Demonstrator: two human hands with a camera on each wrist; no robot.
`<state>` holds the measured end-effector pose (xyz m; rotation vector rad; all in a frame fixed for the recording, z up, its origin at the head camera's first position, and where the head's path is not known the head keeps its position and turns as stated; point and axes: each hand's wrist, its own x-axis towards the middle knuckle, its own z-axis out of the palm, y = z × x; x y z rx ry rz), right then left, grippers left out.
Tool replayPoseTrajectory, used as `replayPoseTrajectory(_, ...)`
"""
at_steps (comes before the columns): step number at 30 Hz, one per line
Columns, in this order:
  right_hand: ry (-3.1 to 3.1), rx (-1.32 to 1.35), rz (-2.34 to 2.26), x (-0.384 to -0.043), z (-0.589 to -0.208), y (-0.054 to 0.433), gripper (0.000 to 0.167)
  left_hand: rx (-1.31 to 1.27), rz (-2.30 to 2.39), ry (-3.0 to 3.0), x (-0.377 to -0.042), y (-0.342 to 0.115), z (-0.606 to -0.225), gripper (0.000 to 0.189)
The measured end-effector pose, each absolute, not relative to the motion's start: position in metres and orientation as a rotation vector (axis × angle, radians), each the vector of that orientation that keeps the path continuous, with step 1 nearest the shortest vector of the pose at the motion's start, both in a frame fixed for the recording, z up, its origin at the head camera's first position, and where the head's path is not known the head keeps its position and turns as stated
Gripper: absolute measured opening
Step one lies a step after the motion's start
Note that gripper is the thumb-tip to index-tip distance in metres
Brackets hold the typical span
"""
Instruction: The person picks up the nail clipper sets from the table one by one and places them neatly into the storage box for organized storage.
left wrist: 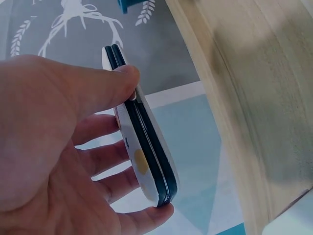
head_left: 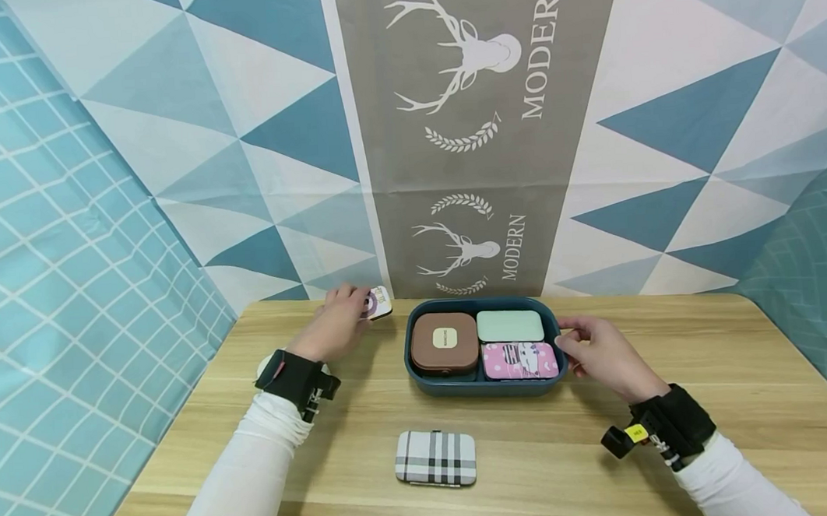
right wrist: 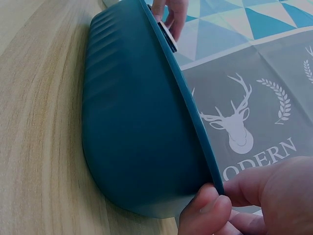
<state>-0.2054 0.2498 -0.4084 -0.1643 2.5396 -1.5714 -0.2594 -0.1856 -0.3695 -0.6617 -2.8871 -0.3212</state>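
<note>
Around the tub (head_left: 487,389), the table (head_left: 550,453) is stretching to its edges at nine and three o'clock. The left hand (head_left: 336,324) is pinching a small case (head_left: 379,302) at ten; the right hand (head_left: 604,357) is gripping the tub's rim (right wrist: 194,120) at three.

Counting one blue tray (head_left: 490,389), with three cases (head_left: 447,357) inside, one plaid case (head_left: 436,459) in front, one white case (head_left: 381,302) left, one mostly hidden white object (head_left: 262,365) farther left.

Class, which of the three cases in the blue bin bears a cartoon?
The pink case, near right; the mint case behind it looks plain, the brown case bears just a label.
</note>
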Motion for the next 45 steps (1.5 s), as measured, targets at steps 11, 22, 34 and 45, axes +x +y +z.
replayPoseTrajectory(11, 2.544, -0.165, -1.564, -0.205, -0.409, 0.250, 0.050, -0.710, -0.310, -2.857, -0.253, -0.176, -0.361, 0.039)
replayPoseTrajectory(22, 2.540, -0.169, -1.571, -0.205, -0.410, 0.251, 0.050, -0.734, -0.306, -2.862, -0.250, -0.167, -0.355, 0.048)
replayPoseTrajectory(34, 2.537, -0.169, -1.580, -0.206, -0.410, 0.250, 0.049, -0.804, -0.315, -2.834, -0.246, -0.157, -0.352, 0.054)
replayPoseTrajectory(45, 2.544, -0.178, -1.579, -0.207, -0.411, 0.251, 0.050, -0.858, -0.291, -2.803, -0.244, -0.144, -0.350, 0.056)
